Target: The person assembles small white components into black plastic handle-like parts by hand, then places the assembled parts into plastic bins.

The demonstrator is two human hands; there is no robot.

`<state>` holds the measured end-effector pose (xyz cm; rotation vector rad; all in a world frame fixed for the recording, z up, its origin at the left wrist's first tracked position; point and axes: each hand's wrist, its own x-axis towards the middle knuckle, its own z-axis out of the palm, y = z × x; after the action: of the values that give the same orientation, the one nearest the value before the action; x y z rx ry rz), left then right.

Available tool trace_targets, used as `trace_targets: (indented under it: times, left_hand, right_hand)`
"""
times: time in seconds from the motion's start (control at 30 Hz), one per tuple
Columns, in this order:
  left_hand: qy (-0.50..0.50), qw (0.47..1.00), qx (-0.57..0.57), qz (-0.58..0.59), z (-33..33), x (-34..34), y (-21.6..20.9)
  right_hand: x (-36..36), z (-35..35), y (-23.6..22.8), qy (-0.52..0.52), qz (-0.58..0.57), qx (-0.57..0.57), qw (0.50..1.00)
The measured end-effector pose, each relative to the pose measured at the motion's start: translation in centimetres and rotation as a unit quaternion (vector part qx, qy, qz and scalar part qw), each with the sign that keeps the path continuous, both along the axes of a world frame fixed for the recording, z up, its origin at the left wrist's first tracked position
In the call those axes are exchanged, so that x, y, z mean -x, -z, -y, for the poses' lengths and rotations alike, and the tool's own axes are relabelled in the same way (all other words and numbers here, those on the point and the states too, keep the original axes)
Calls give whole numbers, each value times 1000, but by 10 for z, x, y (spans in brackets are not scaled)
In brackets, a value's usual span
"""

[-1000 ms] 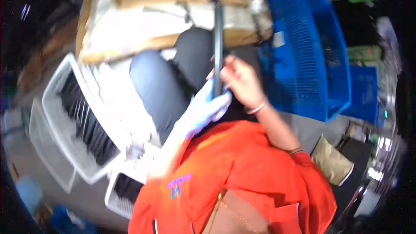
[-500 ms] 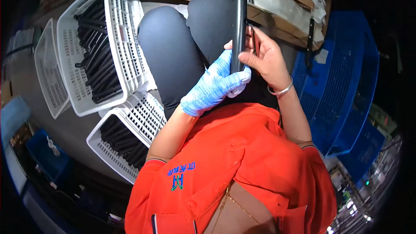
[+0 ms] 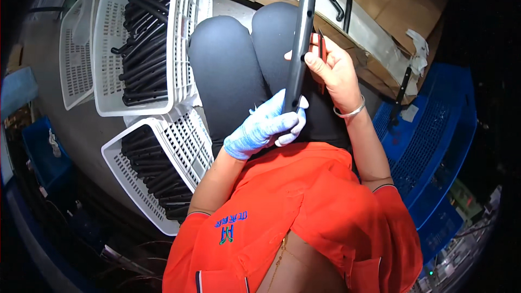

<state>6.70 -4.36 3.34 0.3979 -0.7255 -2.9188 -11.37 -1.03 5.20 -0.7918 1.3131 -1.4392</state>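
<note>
A long black tube-shaped handle [image 3: 299, 43] with a bent upper end and small holes stands tilted in front of my knees. My left hand [image 3: 263, 128], in a blue-and-white knit glove, is closed around its lower end. My bare right hand [image 3: 336, 70], with a silver bangle at the wrist, holds a slim red-and-black tool [image 3: 322, 51] with a pointed tip. Its thumb and fingertips lie against the middle of the tube. The exact kind of this tool is hard to make out.
White plastic baskets [image 3: 179, 49] with several black handles stand at the left, a smaller one [image 3: 179, 149] nearer me. Ahead, a cardboard-lined surface [image 3: 374, 38] bears more black handles [image 3: 347, 11]. A black-handled knife [image 3: 403, 87] is at its right edge, beside blue crates [image 3: 434, 146].
The black handle has come lower and leans more, so its bent top end and holes now show. My left hand has moved down with its lower end. The whole view has shifted.
</note>
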Motion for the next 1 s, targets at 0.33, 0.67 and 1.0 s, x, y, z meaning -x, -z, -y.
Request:
trace_targets:
  times: [0.33,0.67,1.0]
  left_hand:
    - [-25,999,-36,27,2,-3,10]
    - [55,955,225,184,-3,-11,11]
    - [-186,925,302,140,30,44,-11]
  right_hand:
    - [26,32,-8,-3,-58,-3,998]
    - [52,48,-1,58,-149,86,983]
    - [13,23,8,-23,-88,34,995]
